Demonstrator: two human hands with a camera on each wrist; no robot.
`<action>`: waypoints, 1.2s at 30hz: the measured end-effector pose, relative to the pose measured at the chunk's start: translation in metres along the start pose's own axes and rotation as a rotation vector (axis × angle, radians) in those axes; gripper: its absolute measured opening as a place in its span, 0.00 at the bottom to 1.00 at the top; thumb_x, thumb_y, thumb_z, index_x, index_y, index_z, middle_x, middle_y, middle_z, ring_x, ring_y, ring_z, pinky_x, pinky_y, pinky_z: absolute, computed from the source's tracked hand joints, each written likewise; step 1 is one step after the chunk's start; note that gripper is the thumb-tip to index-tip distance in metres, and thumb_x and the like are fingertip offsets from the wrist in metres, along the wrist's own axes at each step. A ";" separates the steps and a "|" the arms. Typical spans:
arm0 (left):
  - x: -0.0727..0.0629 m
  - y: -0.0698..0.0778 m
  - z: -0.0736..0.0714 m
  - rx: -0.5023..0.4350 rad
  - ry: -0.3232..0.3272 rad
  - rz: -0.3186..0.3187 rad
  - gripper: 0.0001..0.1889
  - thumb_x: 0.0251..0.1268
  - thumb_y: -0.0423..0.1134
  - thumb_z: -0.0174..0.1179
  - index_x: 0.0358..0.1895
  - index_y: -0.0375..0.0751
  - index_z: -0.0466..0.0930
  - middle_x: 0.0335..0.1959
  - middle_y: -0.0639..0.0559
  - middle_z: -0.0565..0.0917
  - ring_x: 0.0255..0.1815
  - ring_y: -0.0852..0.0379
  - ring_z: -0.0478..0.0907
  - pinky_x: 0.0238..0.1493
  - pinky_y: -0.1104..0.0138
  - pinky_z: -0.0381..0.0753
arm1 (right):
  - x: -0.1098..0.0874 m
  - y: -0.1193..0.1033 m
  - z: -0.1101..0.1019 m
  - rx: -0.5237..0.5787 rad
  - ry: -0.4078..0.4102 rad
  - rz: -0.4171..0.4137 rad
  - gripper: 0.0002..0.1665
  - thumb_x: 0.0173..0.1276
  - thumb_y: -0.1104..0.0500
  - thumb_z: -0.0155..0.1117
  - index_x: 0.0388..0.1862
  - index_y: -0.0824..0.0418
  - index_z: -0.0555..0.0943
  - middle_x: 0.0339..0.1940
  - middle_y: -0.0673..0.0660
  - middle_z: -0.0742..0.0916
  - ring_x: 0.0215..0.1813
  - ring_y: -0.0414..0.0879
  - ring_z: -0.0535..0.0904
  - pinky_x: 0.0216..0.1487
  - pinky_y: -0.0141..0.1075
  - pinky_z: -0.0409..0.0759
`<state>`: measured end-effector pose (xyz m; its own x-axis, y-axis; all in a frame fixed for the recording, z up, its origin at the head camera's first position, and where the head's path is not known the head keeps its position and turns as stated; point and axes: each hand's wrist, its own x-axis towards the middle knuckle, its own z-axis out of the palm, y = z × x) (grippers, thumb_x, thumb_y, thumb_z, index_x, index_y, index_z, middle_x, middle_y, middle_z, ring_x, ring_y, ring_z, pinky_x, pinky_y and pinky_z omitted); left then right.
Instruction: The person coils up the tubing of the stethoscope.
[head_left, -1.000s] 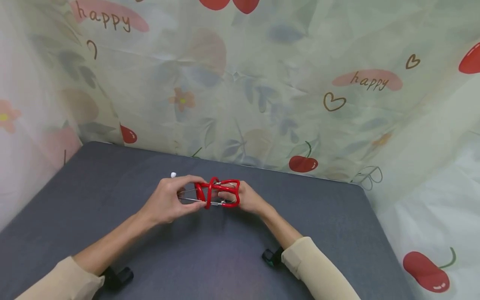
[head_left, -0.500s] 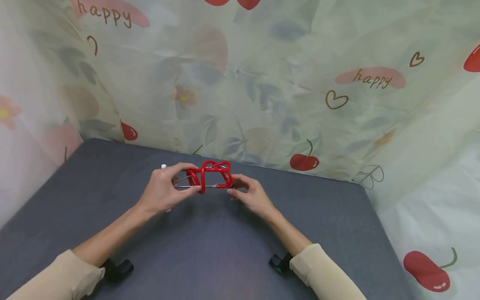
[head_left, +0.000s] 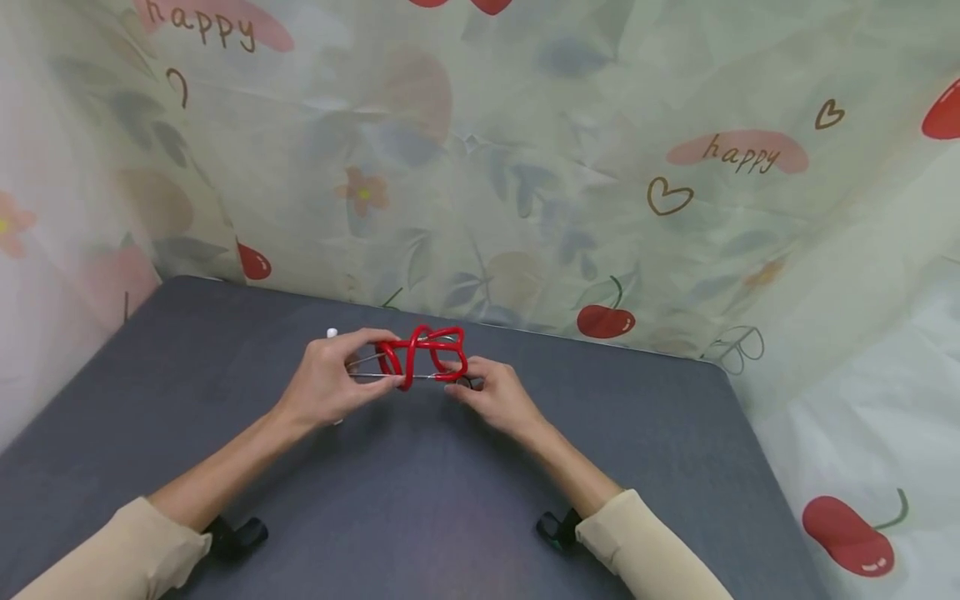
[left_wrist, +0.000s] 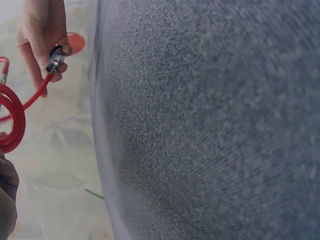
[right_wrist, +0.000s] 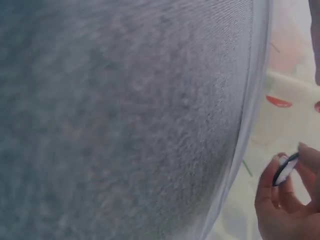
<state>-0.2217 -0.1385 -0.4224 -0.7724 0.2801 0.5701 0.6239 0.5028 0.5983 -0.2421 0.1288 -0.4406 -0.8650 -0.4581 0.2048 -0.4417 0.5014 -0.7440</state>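
Observation:
A stethoscope with red tubing (head_left: 410, 358) is held up over the table, its tubing looped around its metal ear tubes. My left hand (head_left: 322, 375) grips the left end of the bundle between thumb and fingers. A white ear tip (head_left: 332, 332) sticks out behind that hand, and another peeks out below it. At the opposite end, my right hand (head_left: 498, 396) pinches the chest piece, close to the loops. The left wrist view shows this metal chest piece (left_wrist: 56, 61) on the tubing's end. In the right wrist view its dark-rimmed, pale disc (right_wrist: 286, 171) sits between thumb and fingers.
A dark grey table (head_left: 450, 517) lies under both hands. Behind it hangs a patterned curtain (head_left: 510, 167) with cherries and lettering, which continues along both sides. Black wrist cameras (head_left: 236, 540) are strapped near the cuffs of the beige sleeves (head_left: 645, 542).
The stethoscope and left hand have shifted left and slightly up. My right hand has come out from behind the loops to their right end, where the chest piece now shows in its fingers.

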 end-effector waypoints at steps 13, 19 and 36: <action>0.005 0.001 0.003 0.137 0.086 -0.008 0.27 0.48 0.46 0.79 0.54 0.46 0.83 0.37 0.57 0.87 0.15 0.63 0.64 0.18 0.68 0.67 | -0.012 -0.026 0.003 -0.275 -0.028 -0.194 0.25 0.63 0.59 0.74 0.60 0.58 0.83 0.41 0.52 0.85 0.34 0.39 0.76 0.33 0.28 0.78; 0.005 0.002 0.004 0.163 0.089 -0.031 0.28 0.48 0.46 0.79 0.54 0.46 0.83 0.37 0.55 0.87 0.21 0.66 0.71 0.18 0.68 0.68 | -0.021 -0.036 0.003 -0.401 0.096 -0.312 0.26 0.57 0.59 0.78 0.56 0.58 0.85 0.41 0.50 0.85 0.39 0.39 0.78 0.40 0.30 0.80; -0.001 0.000 0.007 0.161 0.086 -0.010 0.29 0.46 0.45 0.80 0.55 0.44 0.83 0.43 0.50 0.88 0.34 0.56 0.85 0.33 0.60 0.85 | -0.029 -0.037 -0.001 0.018 0.210 -0.282 0.18 0.55 0.65 0.78 0.46 0.62 0.86 0.47 0.52 0.82 0.41 0.41 0.83 0.39 0.31 0.84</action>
<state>-0.2221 -0.1334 -0.4267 -0.7611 0.2074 0.6145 0.5840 0.6312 0.5104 -0.2005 0.1243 -0.4181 -0.7405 -0.4145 0.5290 -0.6676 0.3628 -0.6502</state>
